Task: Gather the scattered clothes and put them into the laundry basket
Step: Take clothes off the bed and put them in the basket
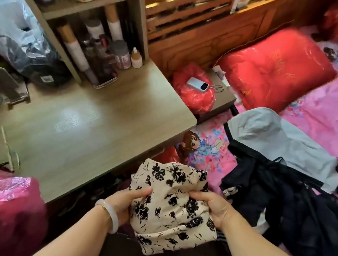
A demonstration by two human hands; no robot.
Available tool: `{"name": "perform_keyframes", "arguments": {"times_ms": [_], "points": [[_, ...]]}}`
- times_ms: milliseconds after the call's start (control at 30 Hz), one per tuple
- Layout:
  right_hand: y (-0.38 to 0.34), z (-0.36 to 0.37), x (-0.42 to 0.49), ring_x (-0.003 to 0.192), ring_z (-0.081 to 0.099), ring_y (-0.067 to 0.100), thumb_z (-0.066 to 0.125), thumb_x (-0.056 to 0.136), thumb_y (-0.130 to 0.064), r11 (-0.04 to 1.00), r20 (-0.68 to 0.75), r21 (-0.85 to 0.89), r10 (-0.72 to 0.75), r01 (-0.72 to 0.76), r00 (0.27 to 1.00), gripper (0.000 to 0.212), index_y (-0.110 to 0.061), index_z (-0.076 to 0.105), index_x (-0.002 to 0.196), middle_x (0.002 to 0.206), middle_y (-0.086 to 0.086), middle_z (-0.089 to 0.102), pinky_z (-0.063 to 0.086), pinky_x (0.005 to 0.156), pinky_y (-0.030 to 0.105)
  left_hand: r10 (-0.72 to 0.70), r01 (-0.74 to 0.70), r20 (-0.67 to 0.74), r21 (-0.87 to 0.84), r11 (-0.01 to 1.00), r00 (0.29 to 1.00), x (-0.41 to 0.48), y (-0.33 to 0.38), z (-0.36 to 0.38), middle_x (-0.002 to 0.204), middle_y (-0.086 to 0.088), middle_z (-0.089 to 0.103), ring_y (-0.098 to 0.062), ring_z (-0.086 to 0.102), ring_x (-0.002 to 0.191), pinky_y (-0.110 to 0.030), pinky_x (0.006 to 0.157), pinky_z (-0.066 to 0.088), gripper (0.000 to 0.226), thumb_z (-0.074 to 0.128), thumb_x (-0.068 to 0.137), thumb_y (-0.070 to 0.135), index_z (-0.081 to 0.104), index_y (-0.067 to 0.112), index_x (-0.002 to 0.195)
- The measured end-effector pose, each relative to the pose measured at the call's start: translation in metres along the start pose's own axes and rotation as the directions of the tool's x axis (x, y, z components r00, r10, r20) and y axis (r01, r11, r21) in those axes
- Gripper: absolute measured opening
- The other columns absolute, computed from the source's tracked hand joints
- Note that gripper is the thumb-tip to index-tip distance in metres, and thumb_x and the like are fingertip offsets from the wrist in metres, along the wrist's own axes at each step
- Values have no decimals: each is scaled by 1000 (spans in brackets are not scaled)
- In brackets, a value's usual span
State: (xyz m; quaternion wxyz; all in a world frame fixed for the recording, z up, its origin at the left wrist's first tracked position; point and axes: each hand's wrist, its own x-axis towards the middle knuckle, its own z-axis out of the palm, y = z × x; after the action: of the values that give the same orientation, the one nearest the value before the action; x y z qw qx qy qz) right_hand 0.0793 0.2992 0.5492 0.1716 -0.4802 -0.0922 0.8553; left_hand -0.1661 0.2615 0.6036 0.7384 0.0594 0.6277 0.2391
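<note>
We hold cream floral garment (171,208) bunched at waist height, above our shoes. Left hand (127,204) and right hand (215,208) each clench fistful at its sides, cloth bulging between fingers. Soft, light, floppy; grip gathered folds. Farther right, dark clothes (284,201) and grey garment (272,139) lie on pink bed (332,113). Basket unseen

Your floral garment (171,208) was soft matt cloth. At centre left the desk (89,124) showed smooth, slightly glossy wood grain; the upper-right pillow (277,67) was shiny satin.
</note>
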Motion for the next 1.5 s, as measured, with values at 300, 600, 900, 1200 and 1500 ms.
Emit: {"name": "perform_keyframes", "arguments": {"times_ms": [300,600,900,1200,1500], "points": [[8,-51,51,131,45,27,72,77,8,953,-438,-275,-240,125,866,82,-17,37,147,148,13,42,40,75,27,30,46,-453,156,987,891,77,-17,-5,117,-18,64,-34,59,111,-43,102,45,29,78,77,14,65,1,99],[-2,-108,25,104,60,18,65,83,4,956,-436,-215,-278,201,856,43,-15,61,122,119,6,66,44,93,34,154,-96,-380,167,981,912,116,-11,75,110,-10,61,-23,59,93,-39,89,52,49,57,87,-9,51,14,130],[-32,-229,-23,134,30,27,62,82,-16,704,-763,-644,-566,-300,312,25,-34,70,98,144,1,31,35,107,37,151,-134,-88,173,976,985,148,-16,229,103,-20,60,-30,60,88,-35,74,49,32,50,90,-12,53,4,118],[-34,-302,-83,99,66,32,76,78,-19,946,-811,-290,-323,144,488,28,0,73,99,111,21,70,51,84,35,61,-69,39,277,958,997,161,-49,325,86,-15,61,-26,60,76,-37,75,50,37,55,88,-10,52,-1,124],[-85,-274,-171,107,66,29,70,78,-8,620,-602,401,-376,674,704,36,-4,68,114,116,15,69,48,98,43,187,-276,207,594,756,960,111,-43,372,130,-4,55,-24,53,123,-44,105,44,112,90,36,24,43,22,138]]}}
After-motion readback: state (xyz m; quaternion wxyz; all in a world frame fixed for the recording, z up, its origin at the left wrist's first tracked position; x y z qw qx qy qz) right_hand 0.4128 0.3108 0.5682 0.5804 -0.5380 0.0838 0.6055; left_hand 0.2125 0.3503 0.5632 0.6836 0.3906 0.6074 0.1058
